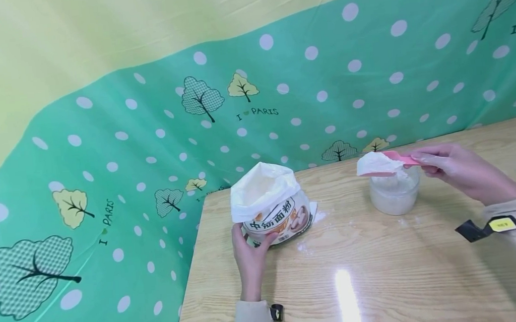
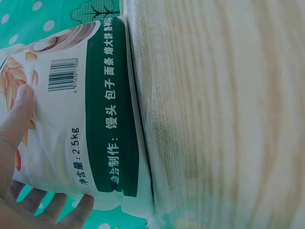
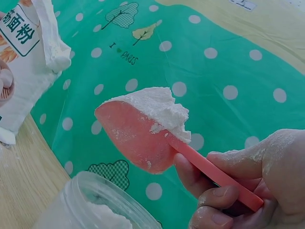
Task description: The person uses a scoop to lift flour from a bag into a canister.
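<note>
My right hand [image 1: 454,168] grips the handle of a pink scoop [image 3: 138,136], its fingers dusted with white powder. A tall heap of white flour [image 3: 159,107] fills the scoop, which is held over a clear round jar [image 1: 395,200]. More flour [image 3: 109,217] shows inside the jar in the right wrist view. At the left, an opened flour bag [image 1: 285,219] stands upright with its white top folded outward. My left hand [image 1: 251,255] holds this bag low at its side, thumb on the printed front and fingers round the edge.
Bag and jar stand on a light wooden table [image 1: 304,288] with spilled flour [image 1: 306,248] beside the bag. Behind and to the left hangs a green curtain [image 1: 308,101] with white dots and trees. Light glares off the tabletop in front.
</note>
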A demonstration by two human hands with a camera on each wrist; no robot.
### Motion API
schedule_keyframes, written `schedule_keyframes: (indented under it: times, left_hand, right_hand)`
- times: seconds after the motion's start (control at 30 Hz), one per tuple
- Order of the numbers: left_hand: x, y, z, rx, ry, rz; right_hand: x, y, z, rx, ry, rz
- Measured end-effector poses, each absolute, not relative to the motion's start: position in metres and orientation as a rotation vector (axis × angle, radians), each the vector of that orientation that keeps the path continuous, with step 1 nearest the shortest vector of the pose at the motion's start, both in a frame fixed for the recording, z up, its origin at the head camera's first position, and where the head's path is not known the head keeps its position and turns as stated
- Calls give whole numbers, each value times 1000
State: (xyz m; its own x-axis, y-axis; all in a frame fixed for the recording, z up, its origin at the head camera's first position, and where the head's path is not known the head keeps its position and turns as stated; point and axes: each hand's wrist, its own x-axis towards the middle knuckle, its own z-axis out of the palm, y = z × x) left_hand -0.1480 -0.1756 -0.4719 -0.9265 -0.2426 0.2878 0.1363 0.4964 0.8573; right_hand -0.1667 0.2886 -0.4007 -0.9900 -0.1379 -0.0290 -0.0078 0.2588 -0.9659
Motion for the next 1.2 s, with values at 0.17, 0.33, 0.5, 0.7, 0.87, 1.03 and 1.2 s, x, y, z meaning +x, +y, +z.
schedule_keyframes:
  times: [0.17,0.33,0.5,0.7,0.87,1.03,1.2]
  left_hand:
    - [-148,-176,-472,99,-2377,-1415]
    - [-148,-177,-472,92,-2376,-1416]
    - [-148,-177,-473,93,-2372,-1417]
    - [-149,-176,-473,88,-2369,-1420]
    - [-149,-176,-473,87,-2364,-1418]
    - [-149,-175,-472,79,-2368,-1417]
    - [-149,-176,-472,82,-2372,-1427]
  right_hand:
    - [-165,299,-405,-79,2418,-1820]
    - [-162,308,-408,-3,2417,-1773]
    - [-163,310,-409,19,2440,-1755]
    - [-166,317,-409,30,2506,-1695]
    - [-166,324,-407,18,2562,-1595]
    - [-167,329,-403,24,2572,-1547]
    - [-169,330,-397,63,2622,-1411]
